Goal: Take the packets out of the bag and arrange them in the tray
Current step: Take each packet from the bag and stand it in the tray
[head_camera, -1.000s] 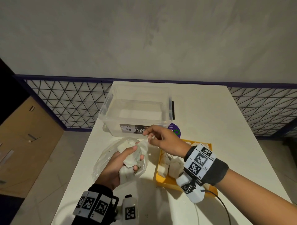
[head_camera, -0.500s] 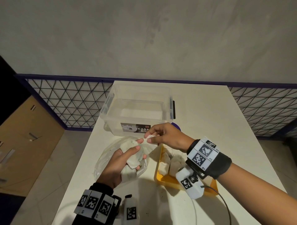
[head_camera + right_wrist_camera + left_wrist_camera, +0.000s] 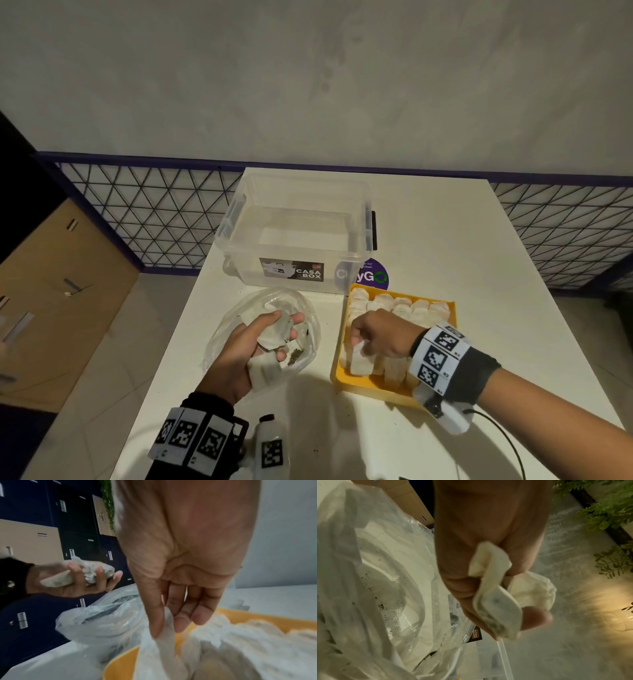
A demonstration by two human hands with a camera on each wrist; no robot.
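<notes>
My left hand hovers over the clear plastic bag and grips a bunch of white packets, seen close in the left wrist view as crumpled packets between thumb and fingers. My right hand is over the near left corner of the yellow tray and pinches the top of one white packet standing among the others. In the right wrist view the thumb and fingers pinch that packet above the tray rim. Rows of packets fill the tray's far side.
A clear lidless storage box stands behind the bag at the table's far edge. A purple round sticker lies between box and tray. The white table drops off at the left, with mesh fencing and lockers beyond.
My right hand pulled one packet from the left hand's bunch, carried it right and lowered it into the tray's near left corner. The left hand stayed over the bag.
</notes>
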